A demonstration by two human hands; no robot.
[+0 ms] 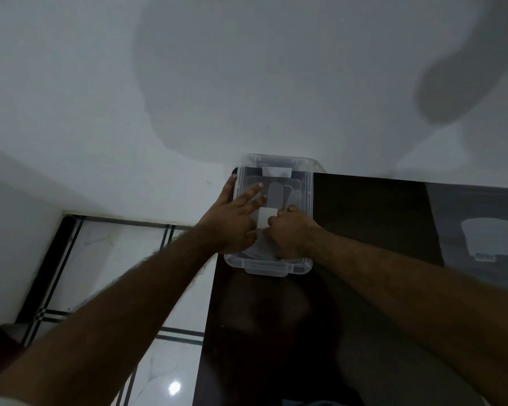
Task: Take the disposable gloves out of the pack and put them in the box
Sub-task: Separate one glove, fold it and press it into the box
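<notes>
**Both hands at the clear box on the table corner**

Grip status, left hand: released. Its fingers are spread flat, the thumb lies along the left wall of the box, and two fingertips rest over the box's interior. No object is grasped by this hand.

Between the two hands sits a small white rectangular piece, touching both. Whether it is the pack or a folded glove cannot be told.

Grip status, right hand: clenched, with fingers curled inward and knuckles up, positioned over the near half of the box. The fingertips meet the right edge of the white piece; whether they pinch it cannot be confirmed.

The box is transparent plastic with a latch tab at its far end and another at its near end. It stands on the far left corner of the dark, glossy table, against a pale wall. Pale, rounded, finger-like shapes show through the box's far half, consistent with the disposable gloves lying inside.

Left of the table, a white tiled floor with dark border lines is visible. Toward the right edge of the table, a pale reflection shows on the surface.
</notes>
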